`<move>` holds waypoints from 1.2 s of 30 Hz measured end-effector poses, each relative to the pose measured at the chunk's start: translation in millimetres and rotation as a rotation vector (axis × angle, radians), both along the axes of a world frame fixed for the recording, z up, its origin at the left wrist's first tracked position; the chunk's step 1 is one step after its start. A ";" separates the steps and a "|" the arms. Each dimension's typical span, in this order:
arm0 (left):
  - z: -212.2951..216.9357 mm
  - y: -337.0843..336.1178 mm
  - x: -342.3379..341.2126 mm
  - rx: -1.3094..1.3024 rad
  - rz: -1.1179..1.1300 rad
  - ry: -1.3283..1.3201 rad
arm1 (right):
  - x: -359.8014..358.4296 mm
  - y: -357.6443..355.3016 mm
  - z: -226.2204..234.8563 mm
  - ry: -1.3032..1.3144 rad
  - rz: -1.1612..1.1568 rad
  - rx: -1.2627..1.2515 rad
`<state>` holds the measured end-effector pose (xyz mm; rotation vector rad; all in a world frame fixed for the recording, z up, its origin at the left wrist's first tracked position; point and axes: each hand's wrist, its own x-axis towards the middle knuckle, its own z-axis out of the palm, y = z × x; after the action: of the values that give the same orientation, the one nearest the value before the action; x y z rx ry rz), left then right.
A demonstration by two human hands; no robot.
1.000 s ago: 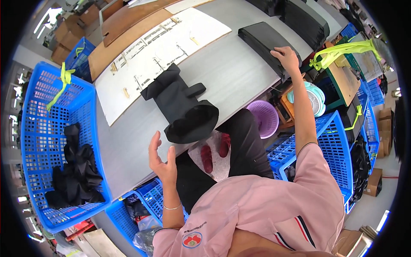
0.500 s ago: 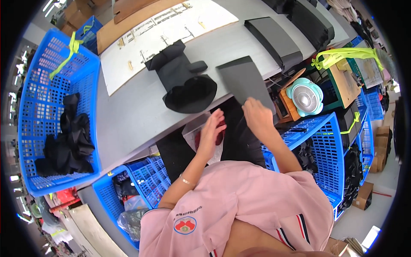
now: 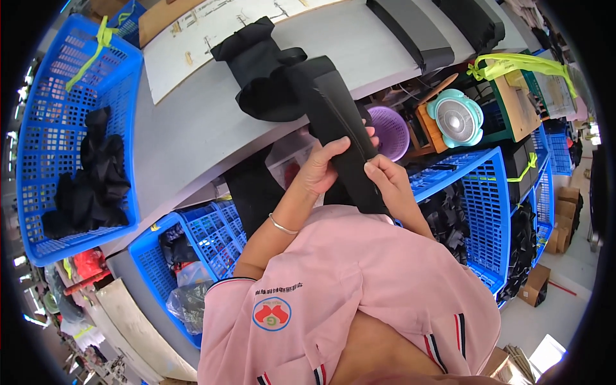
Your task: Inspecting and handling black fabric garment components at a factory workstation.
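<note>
The grey worktable (image 3: 192, 122) is the largest thing in view, running from about 8 o'clock up to 1 o'clock, and a white sheet (image 3: 212, 32) with small drawings lies along its far edge at 11 o'clock. At 9 o'clock a big blue basket (image 3: 38, 128) sits on the table's left end with a heap of black fabric pieces (image 3: 90, 173) inside it and a yellow-green strap (image 3: 90, 51) tied at its rim. At 3 o'clock, beside the person's right, stands another blue crate (image 3: 487, 212) holding dark goods, and at 7 o'clock, under the table edge, a lower blue crate (image 3: 205, 231) holds bags and dark items. A pile of black cloth (image 3: 263, 70) rests on the table at 12 o'clock, just beyond the hands. The long black flat piece (image 3: 340, 128) is held up in front of the person's chest near the picture's centre, its upper end overlapping the pile and its lower end reaching down between the two hands. The left hand (image 3: 327, 170) wraps around the piece's left edge, fingers curled over its front and thumb behind. The right hand (image 3: 385, 176) pinches the right edge just beside the left hand, fingertips pressed on the fabric. At 2 o'clock a pale teal round fan (image 3: 455, 119) and a purple plastic bowl (image 3: 388, 131) sit below the table edge. A thin bracelet (image 3: 282, 224) circles the left wrist.
</note>
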<state>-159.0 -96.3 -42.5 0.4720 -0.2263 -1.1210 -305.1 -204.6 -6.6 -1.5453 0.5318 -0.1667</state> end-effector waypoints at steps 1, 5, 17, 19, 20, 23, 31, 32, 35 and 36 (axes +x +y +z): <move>7.2 2.3 0.7 0.050 0.071 0.020 | 0.5 2.9 -1.5 -0.025 -0.018 -0.039; 21.4 12.9 5.9 0.211 0.129 -0.001 | 9.5 18.8 -6.2 0.044 -0.040 -0.145; 5.9 39.5 9.2 0.691 0.750 -0.803 | 34.3 -1.1 -16.7 -0.053 0.181 -0.007; 0.0 45.2 23.3 0.927 0.930 -0.975 | 39.8 -7.8 -19.4 -0.042 0.243 -0.162; -3.9 45.1 36.5 1.035 1.077 -1.106 | 42.1 -9.8 -20.2 -0.045 0.243 -0.159; -14.0 48.6 75.8 1.172 1.221 -1.341 | 49.5 -10.9 -21.6 0.032 0.271 -0.389; -12.5 42.1 113.7 0.996 0.862 -1.421 | 69.5 12.4 -1.3 0.155 0.208 -0.659; -8.7 38.6 113.3 0.992 0.854 -1.425 | 73.1 15.6 2.6 0.114 0.204 -0.671; 5.8 27.7 109.1 0.832 0.836 -1.660 | 84.4 19.6 6.6 0.084 0.190 -0.838; 11.6 25.3 107.9 0.829 0.834 -1.664 | 89.2 18.6 3.2 0.091 0.222 -0.936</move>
<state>-51.1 -71.0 -30.9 1.9706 -0.8934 0.3086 -215.9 -186.0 -3.4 -2.5202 0.3536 -0.1856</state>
